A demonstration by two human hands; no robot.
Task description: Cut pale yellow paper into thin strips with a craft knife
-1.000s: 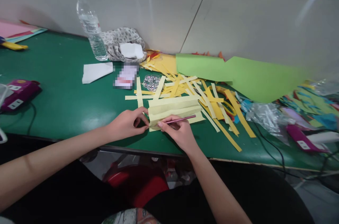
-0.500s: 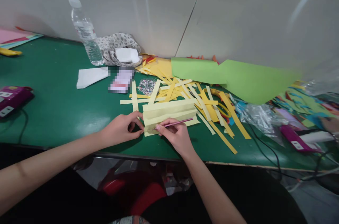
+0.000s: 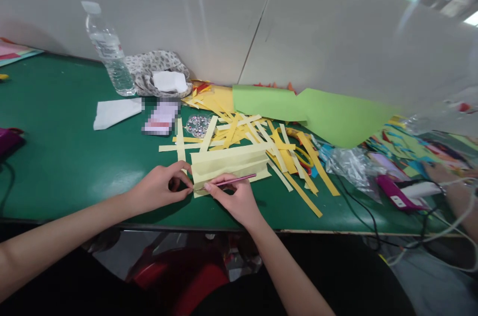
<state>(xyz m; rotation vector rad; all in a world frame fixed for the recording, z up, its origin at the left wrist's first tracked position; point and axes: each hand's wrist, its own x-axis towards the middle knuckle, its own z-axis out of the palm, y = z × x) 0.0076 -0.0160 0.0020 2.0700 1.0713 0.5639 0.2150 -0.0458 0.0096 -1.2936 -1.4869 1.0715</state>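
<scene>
A pale yellow sheet of paper (image 3: pixel 227 159) with lengthwise creases lies near the table's front edge. My left hand (image 3: pixel 159 186) pinches its lower left corner between thumb and forefinger. In my right hand (image 3: pixel 236 201) is a slim pink pen (image 3: pixel 239 179), held in a writing grip, its tip low on the sheet near the left thumb. The fingers partly cover the sheet's lower edge. Just behind the paper, cut yellow paper strips (image 3: pixel 233 132) lie in a loose heap.
A water bottle (image 3: pixel 110 59), a spotted cloth pouch (image 3: pixel 160 64), a tissue (image 3: pixel 117 111) and a bag of small beads (image 3: pixel 198 126) stand or lie behind. Green paper (image 3: pixel 336 114) leans on the partition. At right are clear plastic (image 3: pixel 351 169), a purple glue gun (image 3: pixel 398 196), cables and another person's hand (image 3: pixel 442 176).
The pen tip has slid left along the sheet toward my left thumb. My left fingers have moved slightly down at the corner. The whole view has shifted, so everything appears further left.
</scene>
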